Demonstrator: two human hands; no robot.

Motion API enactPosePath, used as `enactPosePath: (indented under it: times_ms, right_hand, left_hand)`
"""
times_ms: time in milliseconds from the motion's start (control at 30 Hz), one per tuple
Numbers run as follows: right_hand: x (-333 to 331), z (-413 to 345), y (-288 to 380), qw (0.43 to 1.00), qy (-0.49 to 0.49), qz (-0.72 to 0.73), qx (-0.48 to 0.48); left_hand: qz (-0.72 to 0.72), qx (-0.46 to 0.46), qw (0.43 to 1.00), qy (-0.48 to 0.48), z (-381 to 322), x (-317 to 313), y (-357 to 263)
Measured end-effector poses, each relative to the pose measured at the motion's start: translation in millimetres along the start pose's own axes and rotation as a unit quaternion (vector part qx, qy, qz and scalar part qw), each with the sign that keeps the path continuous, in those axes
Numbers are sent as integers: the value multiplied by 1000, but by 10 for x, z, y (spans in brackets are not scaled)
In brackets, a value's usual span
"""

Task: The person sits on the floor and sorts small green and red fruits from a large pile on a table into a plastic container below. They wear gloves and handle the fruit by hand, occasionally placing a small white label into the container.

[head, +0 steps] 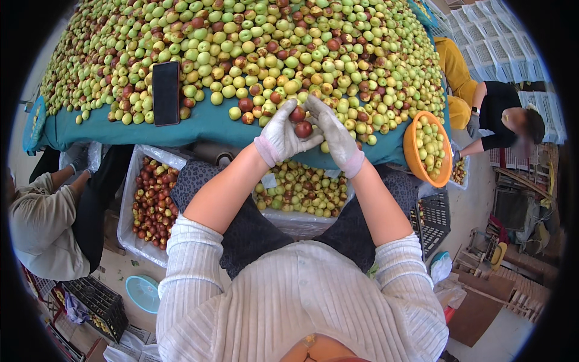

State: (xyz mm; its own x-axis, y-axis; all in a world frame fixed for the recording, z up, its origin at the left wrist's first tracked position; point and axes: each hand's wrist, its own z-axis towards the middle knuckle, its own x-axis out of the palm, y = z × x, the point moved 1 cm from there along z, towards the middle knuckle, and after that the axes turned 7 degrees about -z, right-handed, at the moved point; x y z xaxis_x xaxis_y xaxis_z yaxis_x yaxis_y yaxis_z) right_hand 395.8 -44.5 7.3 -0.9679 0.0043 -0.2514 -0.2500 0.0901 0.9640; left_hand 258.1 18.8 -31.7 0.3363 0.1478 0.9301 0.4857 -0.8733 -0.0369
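Both my hands wear pale work gloves over the front edge of a heap of green, yellow and reddish-brown jujubes (253, 45). Two dark red jujubes (303, 130) sit between the spread thumb and fingers of my left hand (282, 138). My right hand (332, 131) is cupped close beside them, its back towards me; whether it holds any fruit is hidden. The heap lies on a table covered with teal cloth (203, 129). Below my hands, between my knees, a plastic-lined crate (289, 217) contains mostly yellow-green jujubes and some paper slips.
A smartphone (166, 92) lies against the heap at left. An orange basket (409, 156) of green jujubes stands at the table's right edge. Left of my leg is a lined crate (124, 221) of red jujubes. Other people sit at left (49, 226) and right (497, 108).
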Motion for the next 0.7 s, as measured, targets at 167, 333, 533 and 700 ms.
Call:
enactPosePath:
  times_ms: [167, 333, 533, 700]
  right_hand:
    - [-244, -356, -222, 989, -95, -106, 45]
    - [-770, -832, -819, 959, -193, -51, 200]
    - [-954, -870, -1281, 928, -267, -213, 150]
    - [-941, -403, -1015, 840, -274, -466, 46]
  left_hand:
    - [-137, 90, 986, -5, -452, -360, -159]
    - [-227, 292, 919, 133, -1942, -622, -764]
    - [-221, 569, 750, -255, -3230, -1957, -1276]
    - [-166, 531, 713, -427, -3331, -2477, -850]
